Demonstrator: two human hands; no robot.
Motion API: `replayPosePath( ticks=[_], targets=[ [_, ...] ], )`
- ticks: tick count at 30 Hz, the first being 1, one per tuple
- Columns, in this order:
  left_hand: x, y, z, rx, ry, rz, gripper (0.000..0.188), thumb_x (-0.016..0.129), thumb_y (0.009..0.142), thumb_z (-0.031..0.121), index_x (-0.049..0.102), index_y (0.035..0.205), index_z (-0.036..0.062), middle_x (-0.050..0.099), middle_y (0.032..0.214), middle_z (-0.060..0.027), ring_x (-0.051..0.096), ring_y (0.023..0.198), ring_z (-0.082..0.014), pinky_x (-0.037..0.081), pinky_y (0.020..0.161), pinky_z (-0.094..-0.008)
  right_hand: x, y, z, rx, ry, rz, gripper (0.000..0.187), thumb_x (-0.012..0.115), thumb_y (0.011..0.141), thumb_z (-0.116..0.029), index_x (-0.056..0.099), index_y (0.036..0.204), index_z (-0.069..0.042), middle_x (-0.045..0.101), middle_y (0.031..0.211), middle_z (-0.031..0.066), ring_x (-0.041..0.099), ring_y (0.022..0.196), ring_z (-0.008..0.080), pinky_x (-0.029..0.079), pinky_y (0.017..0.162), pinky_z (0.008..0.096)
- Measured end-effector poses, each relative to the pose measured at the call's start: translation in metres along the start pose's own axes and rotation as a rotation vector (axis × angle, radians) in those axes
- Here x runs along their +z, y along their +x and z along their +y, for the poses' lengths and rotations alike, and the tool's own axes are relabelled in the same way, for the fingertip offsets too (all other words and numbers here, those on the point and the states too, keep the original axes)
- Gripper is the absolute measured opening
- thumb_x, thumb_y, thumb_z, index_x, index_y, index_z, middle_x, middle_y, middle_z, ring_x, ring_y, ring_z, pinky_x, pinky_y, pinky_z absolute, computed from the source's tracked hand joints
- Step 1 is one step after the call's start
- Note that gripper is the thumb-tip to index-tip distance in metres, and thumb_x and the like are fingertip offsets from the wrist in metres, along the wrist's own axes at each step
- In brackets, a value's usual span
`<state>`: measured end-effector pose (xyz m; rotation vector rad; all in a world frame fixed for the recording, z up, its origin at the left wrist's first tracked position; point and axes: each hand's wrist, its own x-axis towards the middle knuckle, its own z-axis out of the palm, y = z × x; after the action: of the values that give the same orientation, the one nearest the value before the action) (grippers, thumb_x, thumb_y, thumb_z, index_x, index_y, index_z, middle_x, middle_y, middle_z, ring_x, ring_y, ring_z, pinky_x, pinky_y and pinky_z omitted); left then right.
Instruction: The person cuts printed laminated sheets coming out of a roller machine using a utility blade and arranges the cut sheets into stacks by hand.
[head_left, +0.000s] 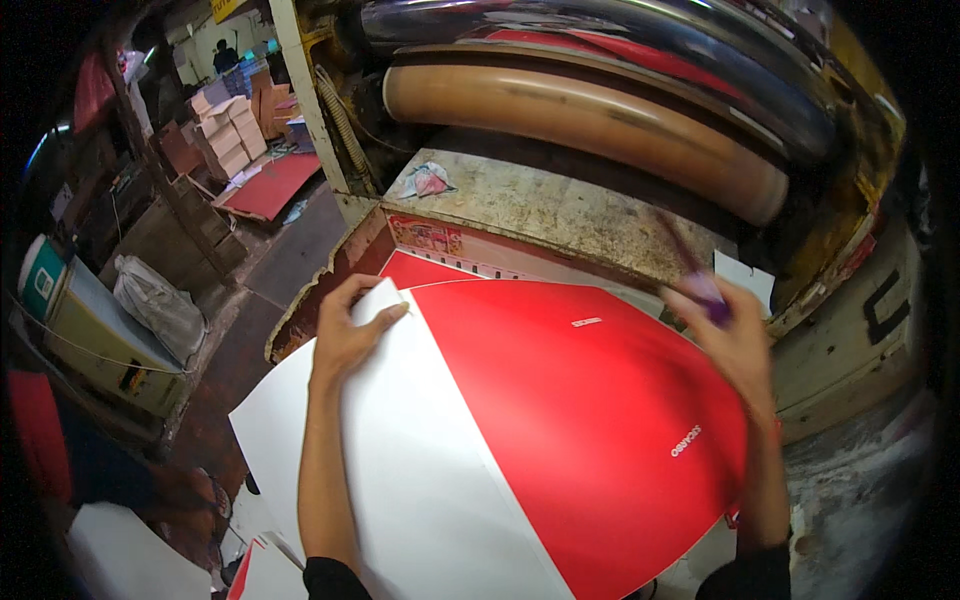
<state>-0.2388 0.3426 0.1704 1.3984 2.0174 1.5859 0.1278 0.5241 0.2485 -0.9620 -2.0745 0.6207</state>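
A large sheet, red and printed on the right part [560, 390] and white on the left part [400, 450], spreads in front of me. I cannot tell whether the white part is a second sheet or the same one folded over. At the top edge of the white part, my left hand [347, 335] pinches the corner between thumb and fingers. Raised over the right side of the red, my right hand [738, 335] is closed on a purple-handled tool [708, 292] with a long, thin, dark end. Motion smears that hand and the tool.
Beyond the sheet lies a worn metal ledge [540, 195] with a crumpled scrap [428, 180] on it. Above it run a brown roller [570, 125] and a shiny metal roller [640, 45]. Cardboard stacks [232, 140] and a tied white sack [160, 305] stand to the left.
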Motion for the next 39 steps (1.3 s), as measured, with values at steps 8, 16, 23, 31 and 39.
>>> replayPosePath(
  ticks=[8,16,23,31,39],
  targets=[
    [-0.038,-0.017,-0.016,0.041,-0.106,0.218,0.035,0.079,0.075,0.015,0.056,0.099,0.0025,0.057,0.092,-0.0024,0.053,0.090,-0.0126,0.041,0.084,-0.0263,-0.124,-0.222,0.117,1.051,0.110,-0.058,0.036,0.069,0.085,-0.033,0.063,0.088,0.002,0.068,0.078,0.0135,0.065,0.062,0.0148,0.048,0.053,0.0275],
    [-0.105,-0.059,-0.024,0.092,-0.180,0.445,0.028,0.069,0.087,0.013,0.048,0.104,0.0057,0.048,0.091,0.0013,0.046,0.085,-0.0092,0.038,0.079,-0.0222,-0.007,-0.167,0.002,0.771,0.806,0.133,0.035,0.070,0.084,-0.012,0.054,0.113,0.002,0.065,0.095,0.0089,0.065,0.084,0.0133,0.053,0.056,0.0253],
    [-0.262,-0.191,-0.001,0.272,-0.241,0.399,0.022,0.060,0.093,0.018,0.044,0.102,0.0071,0.042,0.089,-0.0017,0.042,0.084,-0.0143,0.034,0.078,-0.0270,0.073,-0.150,0.009,0.860,0.943,-0.156,0.034,0.069,0.084,-0.012,0.055,0.112,0.002,0.065,0.093,0.0098,0.065,0.073,0.0129,0.052,0.054,0.0237],
    [-0.348,-0.300,-0.014,0.215,-0.315,0.670,0.032,0.060,0.092,0.010,0.041,0.116,0.0032,0.043,0.098,-0.0035,0.043,0.087,-0.0140,0.037,0.083,-0.0263,0.226,-0.176,0.149,0.797,0.158,-0.392,0.052,0.078,0.075,-0.025,0.057,0.111,0.006,0.064,0.105,0.0172,0.062,0.090,0.0295,0.050,0.079,0.0392],
    [-0.314,-0.246,0.045,0.259,-0.094,0.821,0.025,0.060,0.091,0.004,0.045,0.111,0.0036,0.051,0.106,-0.0057,0.051,0.097,-0.0139,0.040,0.089,-0.0253,0.254,-0.206,0.219,0.575,-0.032,0.103,0.052,0.073,0.076,-0.017,0.055,0.121,0.003,0.064,0.108,0.0222,0.062,0.098,0.0371,0.049,0.086,0.0413]
  ],
)
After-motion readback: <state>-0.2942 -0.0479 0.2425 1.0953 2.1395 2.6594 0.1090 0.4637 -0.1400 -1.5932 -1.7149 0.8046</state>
